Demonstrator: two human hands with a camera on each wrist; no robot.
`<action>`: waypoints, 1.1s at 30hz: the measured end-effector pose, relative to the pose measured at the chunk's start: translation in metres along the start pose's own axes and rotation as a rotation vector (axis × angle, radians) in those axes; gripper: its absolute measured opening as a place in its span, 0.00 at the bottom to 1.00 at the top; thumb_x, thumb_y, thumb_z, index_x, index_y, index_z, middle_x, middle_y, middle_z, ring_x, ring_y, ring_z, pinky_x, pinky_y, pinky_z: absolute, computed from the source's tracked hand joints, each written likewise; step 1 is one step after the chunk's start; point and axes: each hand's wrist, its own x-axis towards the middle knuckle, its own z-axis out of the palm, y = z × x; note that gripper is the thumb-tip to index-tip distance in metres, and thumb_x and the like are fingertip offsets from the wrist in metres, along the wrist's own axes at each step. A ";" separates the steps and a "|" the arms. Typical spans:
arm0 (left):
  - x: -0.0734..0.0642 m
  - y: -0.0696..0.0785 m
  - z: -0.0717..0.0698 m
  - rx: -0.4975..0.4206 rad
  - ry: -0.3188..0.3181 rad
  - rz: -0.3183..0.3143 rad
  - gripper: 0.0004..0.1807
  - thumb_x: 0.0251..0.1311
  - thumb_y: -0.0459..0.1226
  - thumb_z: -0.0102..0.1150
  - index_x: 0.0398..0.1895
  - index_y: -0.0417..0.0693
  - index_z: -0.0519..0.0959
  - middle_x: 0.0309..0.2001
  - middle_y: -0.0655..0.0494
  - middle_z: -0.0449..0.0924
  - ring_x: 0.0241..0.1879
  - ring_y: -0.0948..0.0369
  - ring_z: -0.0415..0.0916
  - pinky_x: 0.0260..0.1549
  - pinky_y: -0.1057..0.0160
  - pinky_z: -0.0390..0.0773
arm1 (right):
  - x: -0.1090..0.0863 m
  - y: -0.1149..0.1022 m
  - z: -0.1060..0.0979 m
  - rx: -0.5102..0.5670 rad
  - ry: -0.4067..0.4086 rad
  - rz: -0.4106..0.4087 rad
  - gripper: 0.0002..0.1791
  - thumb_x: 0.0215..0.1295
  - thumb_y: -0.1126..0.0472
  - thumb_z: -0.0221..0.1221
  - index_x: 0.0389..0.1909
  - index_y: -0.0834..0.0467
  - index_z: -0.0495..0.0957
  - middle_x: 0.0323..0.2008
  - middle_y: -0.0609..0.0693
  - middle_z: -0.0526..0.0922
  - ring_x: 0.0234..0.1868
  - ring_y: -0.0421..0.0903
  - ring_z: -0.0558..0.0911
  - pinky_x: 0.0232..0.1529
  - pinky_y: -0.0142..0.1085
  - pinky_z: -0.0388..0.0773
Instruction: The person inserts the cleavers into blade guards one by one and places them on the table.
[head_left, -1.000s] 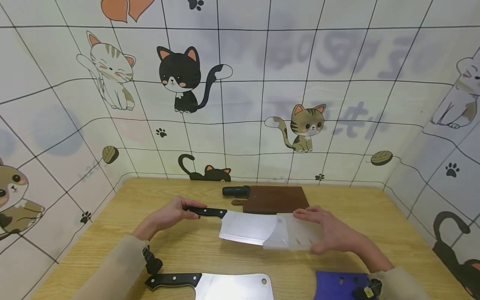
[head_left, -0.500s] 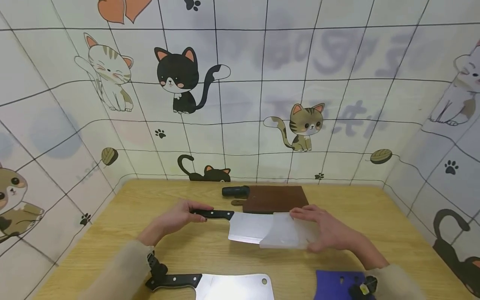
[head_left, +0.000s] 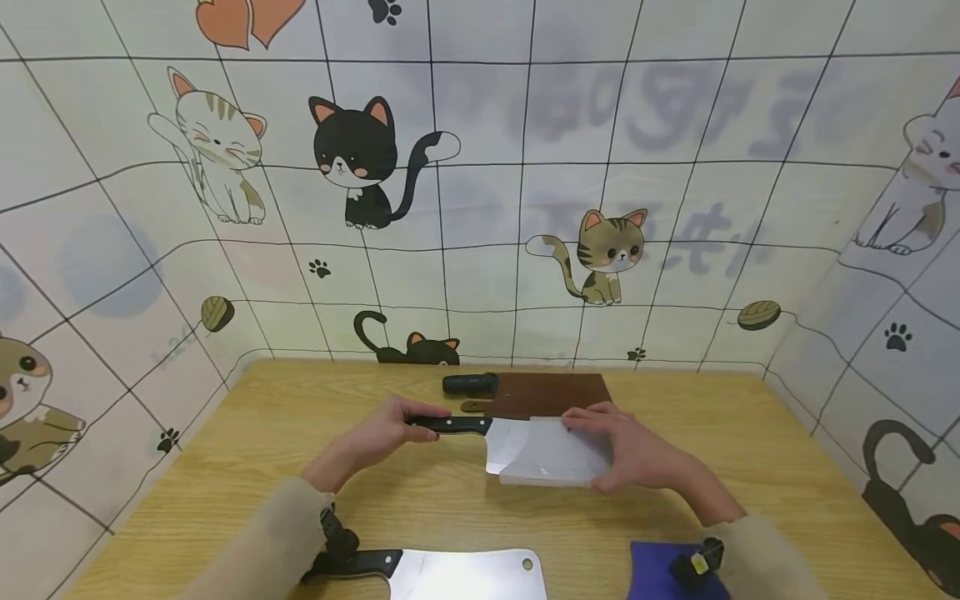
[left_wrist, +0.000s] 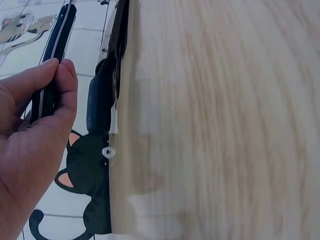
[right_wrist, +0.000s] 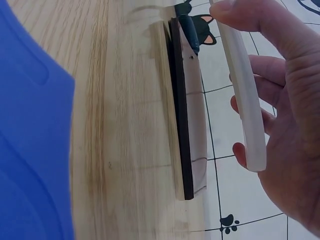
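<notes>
My left hand [head_left: 375, 446] pinches the black riveted handle of a cleaver [head_left: 504, 440] held above the table. In the left wrist view, thumb and fingers [left_wrist: 65, 82] close round that handle. A translucent white blade cover [head_left: 555, 457] encloses most of the blade; only a strip near the handle is bare. My right hand [head_left: 637, 450] grips the cover at its far right end, thumb on the near edge and fingers on the back one. In the right wrist view the cover [right_wrist: 245, 95] appears edge-on between thumb and fingers.
A second cleaver [head_left: 465, 575] lies in front, its handle partly behind my left wrist camera. At front right is a blue flat piece [head_left: 648, 567]. Behind the hands lie a brown flat piece [head_left: 555, 393] and a black handle [head_left: 468, 385] beside it. A cat-patterned wall [head_left: 480, 275] borders the table.
My left hand has moved right with the cleaver, and my right hand has shifted a little left with the cover. More of the blade is inside the cover than before.
</notes>
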 end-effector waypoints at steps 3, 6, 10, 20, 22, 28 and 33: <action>0.002 0.001 0.005 -0.019 0.010 -0.006 0.21 0.64 0.30 0.67 0.60 0.39 0.83 0.57 0.44 0.82 0.48 0.58 0.75 0.46 0.62 0.72 | 0.002 0.000 0.002 0.004 -0.006 0.011 0.48 0.37 0.51 0.76 0.68 0.54 0.78 0.64 0.46 0.77 0.61 0.52 0.70 0.52 0.51 0.72; 0.004 0.001 0.010 -0.046 0.016 -0.012 0.21 0.64 0.30 0.66 0.61 0.37 0.82 0.59 0.42 0.81 0.49 0.58 0.76 0.48 0.62 0.72 | 0.005 -0.001 0.003 -0.002 -0.006 0.017 0.49 0.37 0.50 0.76 0.68 0.55 0.77 0.65 0.47 0.76 0.61 0.53 0.70 0.52 0.51 0.72; 0.005 0.001 0.014 -0.086 0.043 -0.026 0.21 0.65 0.28 0.64 0.61 0.34 0.80 0.59 0.41 0.81 0.51 0.58 0.78 0.51 0.62 0.73 | 0.009 -0.002 0.004 -0.004 0.004 0.021 0.49 0.36 0.51 0.76 0.68 0.55 0.77 0.65 0.47 0.77 0.61 0.53 0.70 0.52 0.51 0.72; 0.007 0.005 0.021 -0.097 0.113 -0.012 0.20 0.63 0.27 0.65 0.59 0.31 0.81 0.58 0.39 0.81 0.52 0.56 0.78 0.51 0.62 0.77 | 0.016 0.000 0.001 -0.042 0.013 0.012 0.50 0.35 0.50 0.76 0.67 0.61 0.77 0.65 0.53 0.78 0.61 0.56 0.71 0.54 0.52 0.73; 0.008 0.004 0.021 -0.086 0.102 -0.011 0.20 0.63 0.27 0.66 0.59 0.31 0.81 0.58 0.39 0.81 0.52 0.56 0.78 0.51 0.63 0.77 | 0.016 0.001 0.001 -0.041 0.003 0.005 0.50 0.36 0.49 0.76 0.67 0.61 0.77 0.65 0.53 0.78 0.61 0.56 0.71 0.54 0.51 0.73; 0.008 0.003 0.016 -0.028 0.039 -0.014 0.21 0.63 0.27 0.65 0.60 0.33 0.80 0.57 0.41 0.81 0.50 0.57 0.77 0.47 0.64 0.76 | 0.013 0.003 0.004 -0.009 -0.033 0.011 0.49 0.39 0.50 0.77 0.68 0.61 0.76 0.66 0.53 0.77 0.61 0.57 0.71 0.53 0.49 0.74; 0.004 0.004 0.012 -0.048 -0.015 -0.035 0.21 0.63 0.26 0.65 0.60 0.34 0.81 0.54 0.45 0.83 0.47 0.57 0.78 0.46 0.62 0.77 | 0.008 0.005 0.009 -0.027 -0.036 -0.001 0.48 0.39 0.49 0.77 0.67 0.61 0.77 0.64 0.53 0.78 0.59 0.55 0.72 0.52 0.48 0.74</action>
